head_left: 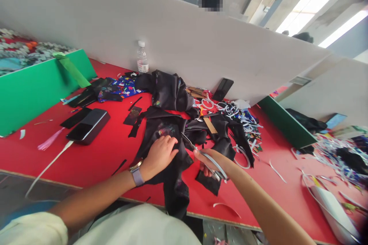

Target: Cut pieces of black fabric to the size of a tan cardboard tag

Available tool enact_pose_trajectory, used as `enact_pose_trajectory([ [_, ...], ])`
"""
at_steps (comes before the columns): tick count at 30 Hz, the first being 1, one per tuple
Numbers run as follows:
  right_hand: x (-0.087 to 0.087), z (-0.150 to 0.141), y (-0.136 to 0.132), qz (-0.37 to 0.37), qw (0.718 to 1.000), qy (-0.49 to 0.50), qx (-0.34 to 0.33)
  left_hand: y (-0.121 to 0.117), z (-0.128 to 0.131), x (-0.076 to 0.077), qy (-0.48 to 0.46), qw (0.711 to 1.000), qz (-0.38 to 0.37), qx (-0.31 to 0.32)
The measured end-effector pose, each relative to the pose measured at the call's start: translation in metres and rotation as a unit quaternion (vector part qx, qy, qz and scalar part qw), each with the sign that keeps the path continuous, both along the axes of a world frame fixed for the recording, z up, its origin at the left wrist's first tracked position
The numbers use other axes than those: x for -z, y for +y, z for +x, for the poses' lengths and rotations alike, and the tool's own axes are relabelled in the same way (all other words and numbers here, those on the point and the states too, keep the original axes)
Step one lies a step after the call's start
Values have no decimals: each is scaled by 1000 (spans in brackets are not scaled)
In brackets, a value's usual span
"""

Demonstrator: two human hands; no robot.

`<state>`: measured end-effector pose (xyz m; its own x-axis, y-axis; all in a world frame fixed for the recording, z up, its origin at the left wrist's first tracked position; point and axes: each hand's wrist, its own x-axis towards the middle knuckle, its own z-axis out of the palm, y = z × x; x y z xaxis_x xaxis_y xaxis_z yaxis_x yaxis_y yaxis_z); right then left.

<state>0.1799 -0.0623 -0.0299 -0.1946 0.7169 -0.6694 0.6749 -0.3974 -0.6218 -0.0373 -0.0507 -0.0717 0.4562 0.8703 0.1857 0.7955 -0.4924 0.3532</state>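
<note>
Black satiny fabric with a shiny multicoloured print lies in front of me, one strip hanging over the table's front edge. My left hand rests palm down on it beside the print, thumb apart from the fingers. In my right hand are metal scissors, blades pointing up and left at the fabric. Pale loops show around the scissor handles; whether they are part of the handles I cannot tell. A small black scrap lies under my right hand.
A bunched black cloth and a water bottle are by the white partition. On the left, a phone sits on a dark box, its cable trailing. White strips and scraps lie right; green dividers flank the red table.
</note>
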Motion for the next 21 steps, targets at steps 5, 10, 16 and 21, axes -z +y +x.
enact_pose_trajectory([
  [5, -33, 35, 20, 64, 973, -150, -165, -41, 11, 12, 50, 988, 23, 145],
  [10, -74, 39, 43, 238, 894, -297, -236, -53, 13, 35, 50, 981, 25, 188],
  [16, -44, -39, 84, 382, 873, -148, -265, -50, 9, 30, 57, 974, -26, 219],
  [21, -5, -54, 114, 343, 872, -223, -270, -46, -2, 24, 82, 972, -71, 207],
])
